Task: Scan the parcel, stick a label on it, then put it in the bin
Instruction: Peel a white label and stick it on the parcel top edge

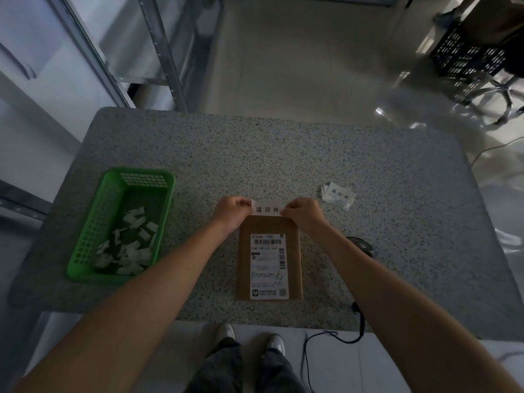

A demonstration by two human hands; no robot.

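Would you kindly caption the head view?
Both hands, left hand and right hand, hold a white label above the brown cardboard parcel.

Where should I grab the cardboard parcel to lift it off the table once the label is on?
Take the parcel by its two long side edges, one of the hands from each side. It lies flat on the table, long axis running away from you, sides bare. Both hands, left and right, now pinch the label at its far end.
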